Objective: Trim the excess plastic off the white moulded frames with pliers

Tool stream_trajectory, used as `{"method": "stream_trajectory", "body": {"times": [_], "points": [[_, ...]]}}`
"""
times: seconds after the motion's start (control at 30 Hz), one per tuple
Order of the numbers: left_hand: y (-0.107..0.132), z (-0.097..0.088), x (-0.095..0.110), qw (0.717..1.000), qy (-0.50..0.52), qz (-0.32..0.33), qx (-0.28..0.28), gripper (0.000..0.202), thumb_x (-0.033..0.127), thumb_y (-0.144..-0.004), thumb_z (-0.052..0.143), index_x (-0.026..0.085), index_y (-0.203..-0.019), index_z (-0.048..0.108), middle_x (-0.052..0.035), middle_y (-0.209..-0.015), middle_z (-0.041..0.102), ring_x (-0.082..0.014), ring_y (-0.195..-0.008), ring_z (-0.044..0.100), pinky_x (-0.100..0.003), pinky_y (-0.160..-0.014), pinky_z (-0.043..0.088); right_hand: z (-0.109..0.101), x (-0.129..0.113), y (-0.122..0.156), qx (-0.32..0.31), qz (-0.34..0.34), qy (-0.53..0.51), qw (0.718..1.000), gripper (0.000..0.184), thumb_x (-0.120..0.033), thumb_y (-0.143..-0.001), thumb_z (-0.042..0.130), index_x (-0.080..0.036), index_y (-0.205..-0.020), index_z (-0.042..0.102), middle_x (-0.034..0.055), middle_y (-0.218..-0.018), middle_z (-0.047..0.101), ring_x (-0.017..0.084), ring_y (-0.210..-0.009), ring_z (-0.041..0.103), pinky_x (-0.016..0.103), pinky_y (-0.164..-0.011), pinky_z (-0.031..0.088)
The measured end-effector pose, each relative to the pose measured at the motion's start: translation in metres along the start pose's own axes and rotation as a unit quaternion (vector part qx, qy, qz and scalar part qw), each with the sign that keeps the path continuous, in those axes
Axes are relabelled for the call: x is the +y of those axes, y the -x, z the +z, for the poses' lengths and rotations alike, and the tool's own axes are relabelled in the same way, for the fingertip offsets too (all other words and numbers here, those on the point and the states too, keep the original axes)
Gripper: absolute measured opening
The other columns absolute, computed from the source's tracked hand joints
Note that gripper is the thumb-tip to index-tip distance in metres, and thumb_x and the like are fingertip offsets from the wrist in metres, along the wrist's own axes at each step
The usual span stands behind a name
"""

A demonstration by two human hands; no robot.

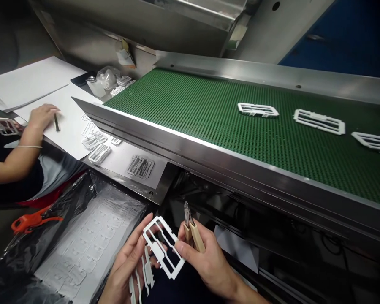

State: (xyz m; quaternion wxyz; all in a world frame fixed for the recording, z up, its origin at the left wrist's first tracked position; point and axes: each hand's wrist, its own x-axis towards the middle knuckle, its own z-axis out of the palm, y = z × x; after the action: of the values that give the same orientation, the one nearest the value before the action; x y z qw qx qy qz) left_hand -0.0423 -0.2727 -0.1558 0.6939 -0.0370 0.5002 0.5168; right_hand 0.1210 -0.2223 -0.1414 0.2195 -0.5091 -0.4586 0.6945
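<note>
My left hand (pixel 129 257) holds a white plastic moulded frame (pixel 164 247) with open slots. Several thin white plastic strips (pixel 142 274) hang below that hand, and they look joined to the frame or held with it. My right hand (pixel 205 264) grips wood-handled side cutters (pixel 191 230), their metal jaws pointing up. The right fingers touch the frame's right edge. The cutters' jaws sit just beside the frame, apart from it.
A green mesh conveyor belt (pixel 240 126) with steel side rails carries several white frames. A co-worker's hand (pixel 41 118) rests on white paper by a dark tool. Grey moulded sheets lie on a steel surface. Black plastic (pixel 28 270) with a white moulded sheet lies left, near orange-handled tool.
</note>
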Motion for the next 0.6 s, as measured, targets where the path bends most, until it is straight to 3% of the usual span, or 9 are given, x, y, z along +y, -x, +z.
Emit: {"method": "stream_trajectory", "body": {"times": [0.1,0.17,0.2,0.27,0.33,0.37,0.43,0.53,0.6], "points": [[0.001,0.005,0.002,0.996,-0.062,0.048,-0.043,0.058,0.044,-0.078,0.065,0.035,-0.133,0.047,-0.0041,-0.127,0.060,-0.0146,-0.073,0.061,-0.025,-0.067,0.052,0.004,0.001,-0.002,-0.032,0.044,-0.125,0.991,0.026,-0.032,-0.075,0.068,-0.017,-0.083,0.049,-0.0012,-0.070,0.054,0.013,-0.066,0.048,0.027,-0.064,0.038],[0.004,0.002,0.003,0.971,-0.186,0.149,0.027,0.046,0.044,-0.081,0.063,0.036,-0.126,0.054,-0.0006,-0.126,0.059,-0.0176,-0.087,0.060,-0.025,-0.078,0.049,0.009,0.002,-0.004,-0.030,0.085,-0.202,0.975,0.027,-0.027,-0.072,0.070,-0.016,-0.084,0.048,-0.0019,-0.066,0.055,0.011,-0.061,0.048,0.025,-0.057,0.036],[0.007,0.000,0.003,0.935,-0.267,0.224,0.066,0.037,0.042,-0.082,0.063,0.038,-0.119,0.059,0.0020,-0.126,0.058,-0.0188,-0.095,0.058,-0.025,-0.082,0.046,0.011,0.003,-0.005,-0.021,0.106,-0.232,0.967,0.026,-0.024,-0.070,0.070,-0.016,-0.084,0.048,-0.0026,-0.064,0.054,0.010,-0.057,0.046,0.023,-0.054,0.034],[0.012,-0.006,0.001,0.820,-0.423,0.374,0.093,0.026,0.035,-0.083,0.065,0.044,-0.107,0.065,0.0064,-0.126,0.056,-0.0183,-0.099,0.057,-0.024,-0.084,0.043,0.015,0.003,-0.005,0.000,0.146,-0.282,0.948,0.026,-0.020,-0.066,0.069,-0.016,-0.083,0.049,-0.0034,-0.063,0.054,0.009,-0.054,0.046,0.022,-0.051,0.033],[0.014,-0.012,0.000,0.722,-0.521,0.453,0.030,0.030,0.031,-0.083,0.065,0.048,-0.108,0.066,0.0053,-0.127,0.055,-0.0184,-0.092,0.059,-0.026,-0.081,0.044,0.018,0.003,-0.005,0.005,0.182,-0.321,0.929,0.027,-0.016,-0.061,0.069,-0.016,-0.081,0.051,-0.0040,-0.062,0.053,0.008,-0.053,0.047,0.020,-0.050,0.036],[0.014,-0.015,-0.001,0.700,-0.544,0.462,-0.014,0.033,0.030,-0.084,0.064,0.047,-0.112,0.065,0.0028,-0.126,0.058,-0.0194,-0.091,0.060,-0.026,-0.081,0.045,0.019,0.003,-0.004,-0.002,0.197,-0.330,0.923,0.027,-0.015,-0.059,0.068,-0.016,-0.080,0.051,-0.0043,-0.061,0.052,0.007,-0.052,0.046,0.020,-0.049,0.036],[0.011,-0.018,-0.002,0.701,-0.548,0.449,-0.079,0.038,0.031,-0.083,0.066,0.043,-0.119,0.062,-0.0023,-0.118,0.064,-0.0228,-0.096,0.061,-0.028,-0.086,0.046,0.021,0.003,-0.002,-0.034,0.217,-0.329,0.918,0.022,-0.014,-0.058,0.065,-0.015,-0.076,0.052,-0.0051,-0.057,0.049,0.006,-0.047,0.043,0.019,-0.046,0.036],[0.004,-0.020,-0.001,0.752,-0.511,0.398,-0.122,0.045,0.035,-0.080,0.070,0.041,-0.123,0.059,-0.0032,-0.106,0.068,-0.0236,-0.097,0.062,-0.027,-0.087,0.046,0.018,0.003,0.003,-0.103,0.234,-0.281,0.925,0.016,-0.016,-0.063,0.060,-0.016,-0.075,0.050,-0.0039,-0.053,0.051,0.007,-0.044,0.044,0.018,-0.043,0.035],[0.002,-0.019,0.000,0.788,-0.494,0.342,-0.135,0.043,0.037,-0.080,0.069,0.041,-0.122,0.060,-0.0021,-0.102,0.069,-0.0224,-0.094,0.062,-0.026,-0.084,0.046,0.013,0.001,0.006,-0.142,0.219,-0.201,0.944,0.012,-0.021,-0.070,0.059,-0.016,-0.077,0.050,-0.0027,-0.053,0.053,0.007,-0.044,0.045,0.019,-0.044,0.036]]}}
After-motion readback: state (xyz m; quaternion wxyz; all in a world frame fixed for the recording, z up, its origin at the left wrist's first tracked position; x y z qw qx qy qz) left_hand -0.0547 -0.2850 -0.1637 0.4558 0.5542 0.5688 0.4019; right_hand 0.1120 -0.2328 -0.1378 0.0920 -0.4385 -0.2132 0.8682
